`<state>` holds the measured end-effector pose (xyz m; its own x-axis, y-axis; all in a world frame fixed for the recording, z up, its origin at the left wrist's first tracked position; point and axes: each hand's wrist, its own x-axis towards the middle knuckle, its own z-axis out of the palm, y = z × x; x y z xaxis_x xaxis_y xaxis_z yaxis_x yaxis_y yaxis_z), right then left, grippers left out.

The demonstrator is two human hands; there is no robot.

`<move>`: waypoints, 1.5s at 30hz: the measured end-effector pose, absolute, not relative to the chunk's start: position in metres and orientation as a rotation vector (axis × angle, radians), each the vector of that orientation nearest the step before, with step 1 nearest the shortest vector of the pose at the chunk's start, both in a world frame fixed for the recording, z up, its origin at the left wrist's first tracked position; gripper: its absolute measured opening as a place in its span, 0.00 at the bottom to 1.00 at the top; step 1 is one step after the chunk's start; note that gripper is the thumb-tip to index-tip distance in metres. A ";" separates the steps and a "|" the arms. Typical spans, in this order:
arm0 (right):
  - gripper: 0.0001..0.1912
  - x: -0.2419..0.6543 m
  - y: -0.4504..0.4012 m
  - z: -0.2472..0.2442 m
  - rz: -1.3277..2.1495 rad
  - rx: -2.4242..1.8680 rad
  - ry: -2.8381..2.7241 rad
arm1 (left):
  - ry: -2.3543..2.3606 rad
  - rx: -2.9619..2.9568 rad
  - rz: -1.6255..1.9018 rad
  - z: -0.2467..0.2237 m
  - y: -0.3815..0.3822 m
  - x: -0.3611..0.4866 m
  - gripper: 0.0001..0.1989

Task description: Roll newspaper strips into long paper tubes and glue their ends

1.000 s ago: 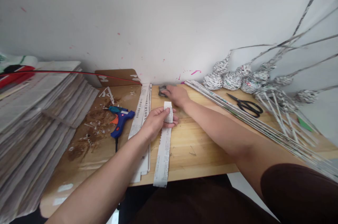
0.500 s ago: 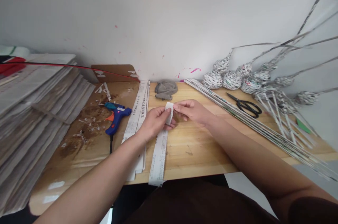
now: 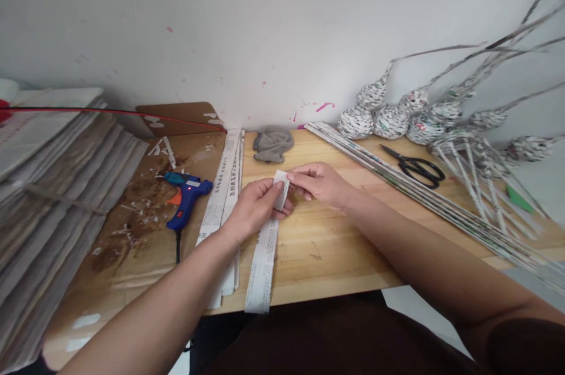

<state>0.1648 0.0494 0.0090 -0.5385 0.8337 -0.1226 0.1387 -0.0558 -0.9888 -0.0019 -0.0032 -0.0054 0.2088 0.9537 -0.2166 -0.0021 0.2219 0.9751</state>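
Note:
A printed paper strip (image 3: 262, 269) runs from the table's front edge up to my hands, its upper end bent over. My left hand (image 3: 258, 204) is closed on that end, thumb on top and fingers beneath. At the strip's top right corner, my right hand (image 3: 318, 185) pinches the paper between thumb and forefinger. More flat paper strips (image 3: 227, 186) lie in a pile just left of my left hand. Beyond my hands sits a crumpled grey cloth (image 3: 273, 144).
A blue glue gun (image 3: 188, 201) lies on stained cardboard (image 3: 145, 272), beside a tall newspaper stack (image 3: 53, 204). Toward the right are long paper rods (image 3: 397, 192), black scissors (image 3: 417, 169), woven paper gourds (image 3: 391, 120) with long stems and a green piece (image 3: 519, 198).
The view has shifted slightly to the right, so the things on the left sit further left. My hands hold the strip's bent end much as before.

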 end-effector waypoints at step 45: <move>0.12 0.160 0.046 0.011 1.699 -1.068 -1.451 | 1.147 1.200 0.896 -0.002 -0.007 -0.001 0.19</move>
<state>0.1601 0.0459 0.0111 -0.4547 0.8749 -0.1667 0.0281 -0.1730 -0.9845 -0.0010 -0.0067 -0.0024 0.2195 0.9585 -0.1821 0.0550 0.1742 0.9832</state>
